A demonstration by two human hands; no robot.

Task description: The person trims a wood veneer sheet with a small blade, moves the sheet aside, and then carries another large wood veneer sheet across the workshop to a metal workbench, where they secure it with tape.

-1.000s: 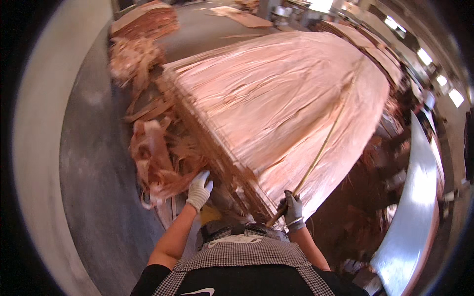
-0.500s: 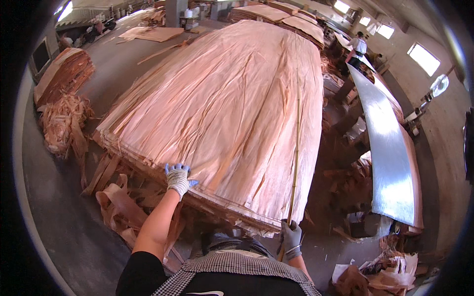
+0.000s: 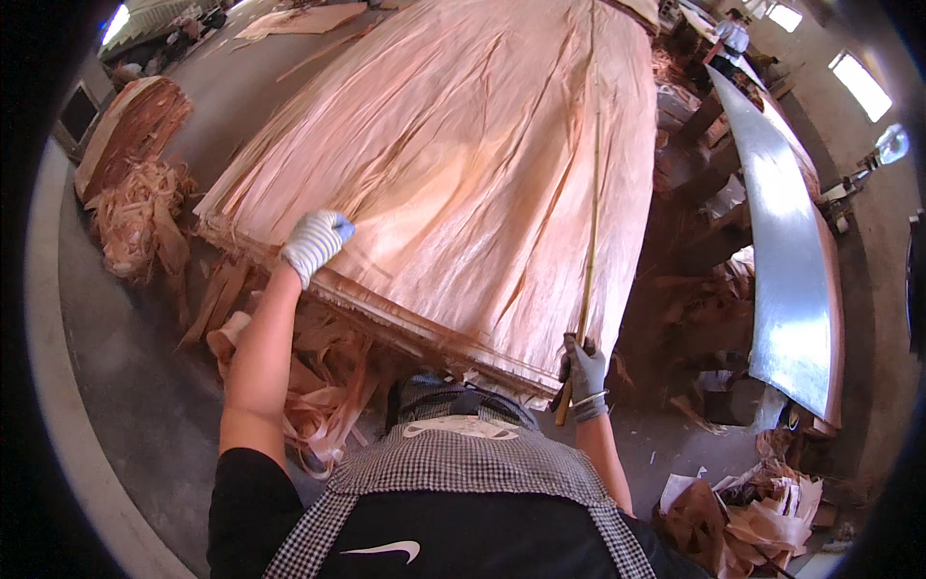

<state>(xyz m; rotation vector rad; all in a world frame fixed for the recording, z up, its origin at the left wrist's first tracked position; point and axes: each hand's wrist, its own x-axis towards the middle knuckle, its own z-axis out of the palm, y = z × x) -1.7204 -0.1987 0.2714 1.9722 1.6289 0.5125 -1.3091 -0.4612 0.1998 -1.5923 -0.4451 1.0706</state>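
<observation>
A large stack of thin reddish wood veneer sheets (image 3: 463,193) spreads out before me, its top sheet wrinkled in long folds. My left hand (image 3: 316,245), in a striped glove with blue fingertips, is closed at the near left edge of the top veneer sheet. Its fingertips are partly hidden, but they appear to pinch that sheet. At the near right corner, my right hand (image 3: 585,372), in a grey glove, wraps around the lower end of a long thin bamboo stick (image 3: 591,232). The stick lies lengthwise over the right side of the sheet.
Torn veneer scraps (image 3: 323,396) hang and lie below the stack's near edge. More scraps (image 3: 752,521) are heaped at the lower right. A long shiny metal sheet (image 3: 781,251) runs along the right. Veneer bundles (image 3: 135,135) stand at left. Another person (image 3: 731,37) is far right.
My left hand has gone from spread fingers on the edge to a closed grip, shifting left along it. My right hand still holds the bamboo stick. The whole view has tilted downward.
</observation>
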